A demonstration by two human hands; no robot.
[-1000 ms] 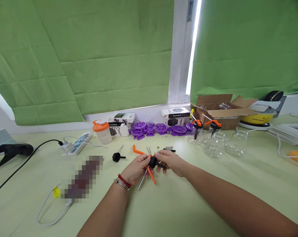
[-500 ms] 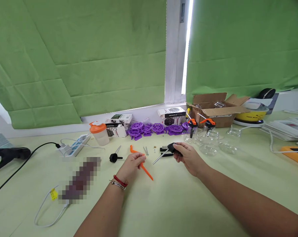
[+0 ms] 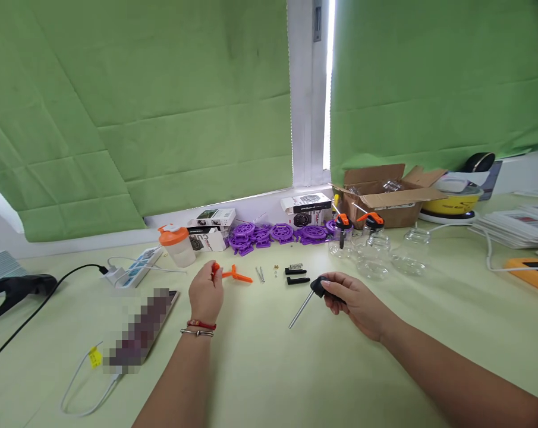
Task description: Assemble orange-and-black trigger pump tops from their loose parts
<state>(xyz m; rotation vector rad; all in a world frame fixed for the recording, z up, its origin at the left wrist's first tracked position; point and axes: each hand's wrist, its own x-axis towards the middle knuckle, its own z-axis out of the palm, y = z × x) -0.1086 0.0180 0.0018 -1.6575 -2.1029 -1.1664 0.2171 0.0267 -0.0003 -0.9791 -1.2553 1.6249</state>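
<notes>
the step in hand seems to be handling separate parts: the right hand [image 3: 355,300] grips a black cap [image 3: 317,286], its metal rod [image 3: 301,310] slanting toward the front edge of the desk [image 3: 260,380]. the left hand [image 3: 206,294] meets an orange handle [image 3: 242,277] nearer the far edge; whether pinching, i cannot tell. next calls for a steady cap.

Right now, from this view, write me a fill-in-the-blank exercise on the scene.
The person's right hand grips a rounded plastic part with a thin silvery rod; the part is coloured ____.
The angular plastic piece beside the left hand is coloured ____.
Flat, wheel-patterned plastic pieces at the back are coloured ____.
The open brown box at the back is made of ____.
Missing words: black; orange; purple; cardboard.
</notes>
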